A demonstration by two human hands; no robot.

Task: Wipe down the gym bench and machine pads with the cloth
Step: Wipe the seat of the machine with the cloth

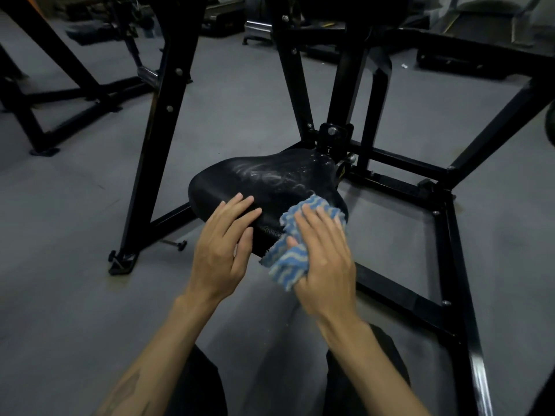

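A black padded machine seat (264,178) sits low in the middle of the view, with whitish wet streaks across its far half. A blue and white wavy-patterned cloth (292,253) lies over the seat's near right edge. My right hand (324,253) presses flat on the cloth with fingers straight, the thumb tucked against a fold. My left hand (223,247) rests on the seat's near left edge with fingers stretched out, holding nothing.
The seat belongs to a black steel machine frame (450,223) whose bars run along the floor to the right and rise on both sides. A slanted post (159,133) stands left of the seat. Grey floor all round; other machines stand at the back.
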